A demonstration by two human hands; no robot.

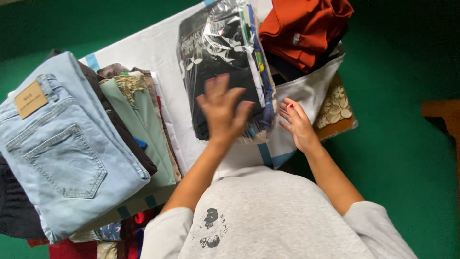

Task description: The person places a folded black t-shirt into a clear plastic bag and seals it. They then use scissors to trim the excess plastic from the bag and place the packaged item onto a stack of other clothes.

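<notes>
My left hand (pixel 221 111) hovers with fingers spread over a black garment in a clear plastic bag (pixel 218 57), the top of a stack of folded clothes; the hand is blurred. My right hand (pixel 298 125), with red nails, rests open against the right side of that stack, on a white cloth (pixel 306 91). Neither hand holds anything.
Folded light blue jeans (pixel 62 144) top a pile at the left, beside folded green and brown clothes (pixel 139 120). Orange garments (pixel 306 29) lie at the back right. A white sheet (pixel 148 48) covers the table. Green floor (pixel 407 144) surrounds it, with a brown object (pixel 443 115) at the right.
</notes>
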